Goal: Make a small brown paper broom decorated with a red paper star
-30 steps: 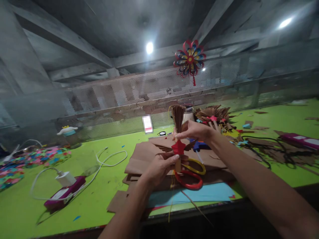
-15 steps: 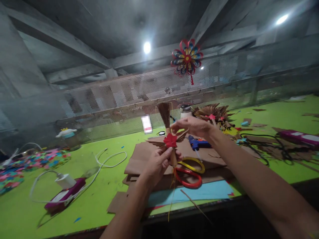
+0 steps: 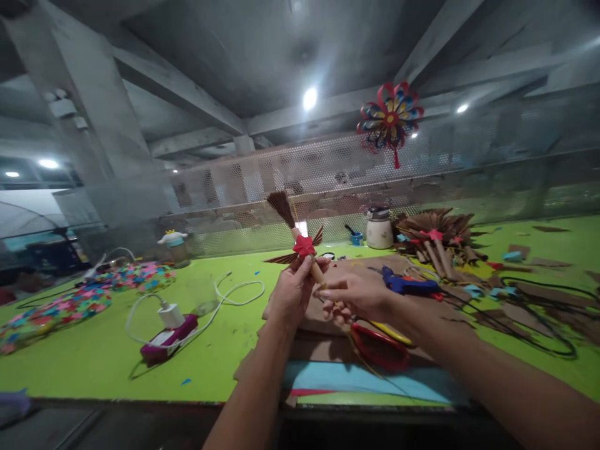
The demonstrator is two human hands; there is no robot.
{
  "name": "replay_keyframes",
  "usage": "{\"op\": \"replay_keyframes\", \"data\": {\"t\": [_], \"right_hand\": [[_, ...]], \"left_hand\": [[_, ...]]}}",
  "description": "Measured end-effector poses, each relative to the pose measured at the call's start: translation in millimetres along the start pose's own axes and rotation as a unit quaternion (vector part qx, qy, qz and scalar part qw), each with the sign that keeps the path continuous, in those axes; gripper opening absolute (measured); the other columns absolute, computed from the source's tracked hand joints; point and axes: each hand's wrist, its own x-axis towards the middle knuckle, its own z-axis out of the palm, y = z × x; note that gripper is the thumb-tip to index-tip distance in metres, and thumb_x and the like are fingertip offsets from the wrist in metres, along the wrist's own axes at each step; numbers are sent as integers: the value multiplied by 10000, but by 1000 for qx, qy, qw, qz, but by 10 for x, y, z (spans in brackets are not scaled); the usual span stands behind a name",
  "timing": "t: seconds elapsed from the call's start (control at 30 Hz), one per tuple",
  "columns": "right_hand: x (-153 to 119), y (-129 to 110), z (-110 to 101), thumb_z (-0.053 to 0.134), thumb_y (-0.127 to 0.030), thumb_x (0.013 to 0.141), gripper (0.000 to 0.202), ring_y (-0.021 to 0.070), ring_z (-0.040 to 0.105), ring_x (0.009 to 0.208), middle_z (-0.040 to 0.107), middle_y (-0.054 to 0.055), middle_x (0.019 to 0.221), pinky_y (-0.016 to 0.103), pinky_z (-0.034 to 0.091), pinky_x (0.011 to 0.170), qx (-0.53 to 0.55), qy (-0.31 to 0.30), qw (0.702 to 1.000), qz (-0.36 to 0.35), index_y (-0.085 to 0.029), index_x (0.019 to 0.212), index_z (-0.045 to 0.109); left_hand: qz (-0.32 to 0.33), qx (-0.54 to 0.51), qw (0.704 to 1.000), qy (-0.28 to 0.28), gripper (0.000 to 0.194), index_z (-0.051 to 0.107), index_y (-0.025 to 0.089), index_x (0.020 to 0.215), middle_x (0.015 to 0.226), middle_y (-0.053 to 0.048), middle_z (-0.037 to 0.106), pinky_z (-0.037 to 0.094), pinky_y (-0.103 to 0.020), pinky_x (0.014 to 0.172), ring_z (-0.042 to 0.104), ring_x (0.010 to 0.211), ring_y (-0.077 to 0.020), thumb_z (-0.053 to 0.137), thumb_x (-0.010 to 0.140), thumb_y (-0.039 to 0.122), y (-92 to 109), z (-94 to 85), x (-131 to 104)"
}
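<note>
My left hand is closed around a craft figure of rolled brown paper, tilted to the left. A red paper star sits on its middle, pleated paper wings stick out at both sides, and a pleated fan tops it. At the roll's lower end my right hand pinches the yellow string, which trails below it; the fingertips partly hide the grip. Beneath that hand lie scissors with red and yellow handles, on brown paper sheets. A blue glue gun lies just right.
Similar brown paper figures are heaped at the back right beside a white jar. At left are a purple power strip with a white cable and a colourful star pile. Light-blue paper lies at the front edge.
My right hand has moved down from the upper part of the figure to its lower end. The figure has tipped from upright to the left. The camera view has shifted left.
</note>
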Motion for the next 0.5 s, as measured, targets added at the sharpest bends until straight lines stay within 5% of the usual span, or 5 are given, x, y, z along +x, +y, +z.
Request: {"op": "replay_keyframes", "data": {"t": [0.13, 0.33, 0.5], "right_hand": [[66, 145, 107, 533, -473, 776, 375, 10, 351, 304, 547, -24, 475, 142, 211, 319, -29, 62, 997, -46, -105, 770, 609], [84, 224, 143, 557, -471, 753, 355, 44, 442, 341, 590, 3, 501, 155, 278, 352, -1, -10, 1000, -17, -121, 728, 613], [20, 117, -17, 512, -497, 773, 399, 89, 531, 474, 630, 43, 619, 192, 366, 431, -113, -50, 992, -1, -120, 781, 643]], "left_hand": [[-24, -19, 1000, 5, 211, 632, 81, 838, 835, -107, 683, 480, -296, 794, 638, 809, -176, 644, 723, 258, 10, -33, -12], [-32, -45, 998, 22, 209, 629, 83, 845, 810, -82, 671, 497, -311, 782, 638, 783, -171, 655, 715, 245, 28, -6, -57], [-25, -38, 999, 6, 195, 639, 84, 833, 791, -81, 677, 493, -269, 760, 636, 774, -155, 633, 737, 254, 44, -29, -71]]}}
